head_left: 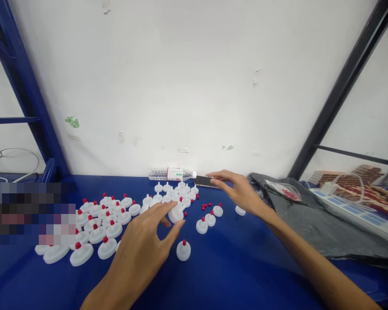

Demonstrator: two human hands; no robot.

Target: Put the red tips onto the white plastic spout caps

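Note:
My left hand (pixel 145 234) has its thumb and fingers closed around a white plastic nozzle cap (pixel 176 213), its spout tilted to the right and bare of a red tip. My right hand (pixel 234 187) reaches over a dark phone (pixel 207 182), thumb and forefinger stretched out and a little apart, with nothing visible between them. Small loose red tips (pixel 206 205) lie between the hands. White caps without red tips (pixel 166 198) cluster beyond my left hand. Several red-tipped white caps (pixel 97 232) stand to its left; others (pixel 202 226) stand to its right.
A clear water bottle (pixel 174 174) lies along the white wall. On the right are a grey plastic bag (pixel 300 219), a clear bag of red pieces (pixel 289 192) and a white power strip (pixel 362 211). One white cap (pixel 240 210) lies near my right forearm. The table (pixel 229 271) is blue.

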